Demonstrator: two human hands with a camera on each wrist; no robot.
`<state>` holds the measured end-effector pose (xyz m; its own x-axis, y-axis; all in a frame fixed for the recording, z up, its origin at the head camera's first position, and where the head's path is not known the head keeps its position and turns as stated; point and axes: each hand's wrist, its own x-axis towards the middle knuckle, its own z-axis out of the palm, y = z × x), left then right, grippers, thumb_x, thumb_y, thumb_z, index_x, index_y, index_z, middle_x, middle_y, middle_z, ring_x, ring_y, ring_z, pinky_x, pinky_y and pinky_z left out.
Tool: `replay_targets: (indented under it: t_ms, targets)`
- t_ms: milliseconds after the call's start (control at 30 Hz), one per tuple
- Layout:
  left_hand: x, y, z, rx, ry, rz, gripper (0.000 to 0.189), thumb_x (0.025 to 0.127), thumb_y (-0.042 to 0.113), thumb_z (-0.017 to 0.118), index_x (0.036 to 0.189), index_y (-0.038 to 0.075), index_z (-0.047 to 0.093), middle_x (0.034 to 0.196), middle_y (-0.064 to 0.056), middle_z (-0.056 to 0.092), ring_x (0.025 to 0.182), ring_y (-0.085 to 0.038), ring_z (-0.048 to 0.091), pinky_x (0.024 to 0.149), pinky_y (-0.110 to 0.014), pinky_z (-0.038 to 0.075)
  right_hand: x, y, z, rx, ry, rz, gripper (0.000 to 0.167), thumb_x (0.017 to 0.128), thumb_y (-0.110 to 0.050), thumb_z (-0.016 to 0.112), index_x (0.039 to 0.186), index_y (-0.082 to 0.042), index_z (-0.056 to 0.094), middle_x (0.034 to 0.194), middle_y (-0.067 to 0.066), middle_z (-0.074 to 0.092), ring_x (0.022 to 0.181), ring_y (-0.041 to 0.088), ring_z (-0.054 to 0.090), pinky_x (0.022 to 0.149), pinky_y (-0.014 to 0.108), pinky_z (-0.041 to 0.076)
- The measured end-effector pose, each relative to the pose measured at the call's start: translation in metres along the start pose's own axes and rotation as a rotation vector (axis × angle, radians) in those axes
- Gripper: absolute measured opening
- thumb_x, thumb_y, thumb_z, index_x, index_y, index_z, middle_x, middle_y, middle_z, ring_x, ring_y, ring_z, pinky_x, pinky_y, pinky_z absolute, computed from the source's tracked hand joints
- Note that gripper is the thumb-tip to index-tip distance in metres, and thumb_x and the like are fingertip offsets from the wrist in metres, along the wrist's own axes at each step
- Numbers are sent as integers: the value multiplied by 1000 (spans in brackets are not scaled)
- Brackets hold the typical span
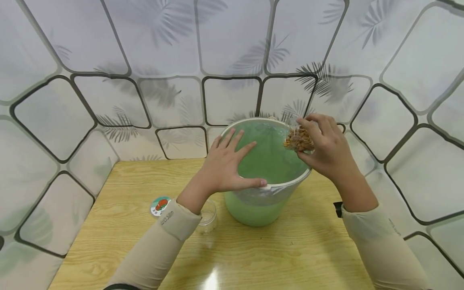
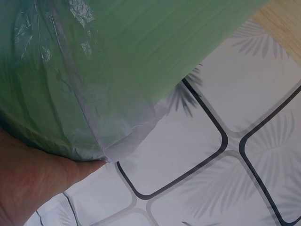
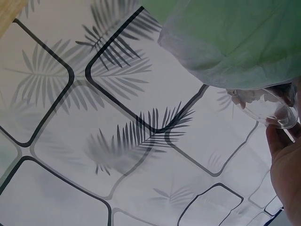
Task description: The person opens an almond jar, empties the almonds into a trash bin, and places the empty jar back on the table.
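Note:
A green bucket (image 1: pixel 255 213) stands on the table, lined with a clear plastic bag (image 2: pixel 117 108) folded over its pale rim. My left hand (image 1: pixel 226 165) rests on the bucket's left rim with fingers spread and straight, its thumb along the front edge. In the left wrist view, that thumb touches the bag at the rim. At the bucket's right side, my right hand (image 1: pixel 328 147) grips a small clear jar (image 1: pixel 294 125) of brown nut-like pieces (image 1: pixel 300 140). The jar lies tilted above the rim, its mouth towards the bucket. In the right wrist view, the bucket partly covers the jar.
Left of the bucket, a clear round container (image 1: pixel 208 219) stands partly behind my left sleeve. Near it lies a round disc (image 1: pixel 158 206) with a red tomato-like picture. Patterned curtain-like walls (image 1: pixel 232 100) enclose the wooden table (image 1: pixel 232 257) at the back and sides.

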<state>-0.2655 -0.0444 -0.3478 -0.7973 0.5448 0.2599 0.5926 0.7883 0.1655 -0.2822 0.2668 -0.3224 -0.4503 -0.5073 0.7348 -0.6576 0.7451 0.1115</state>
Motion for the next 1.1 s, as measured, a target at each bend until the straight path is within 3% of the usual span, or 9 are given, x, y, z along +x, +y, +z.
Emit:
replay_targets:
  t_ms: [1100]
  targets:
    - [0,-1,1,-5,-2,1,109,81,92,56,169,31,33,179,-15,14,167,-39,6,130,-68,12,0,-3,2,-1,-4,-20,89,63,8,95,144,-1,58,135,29,55,124,50,53,103,63,49]
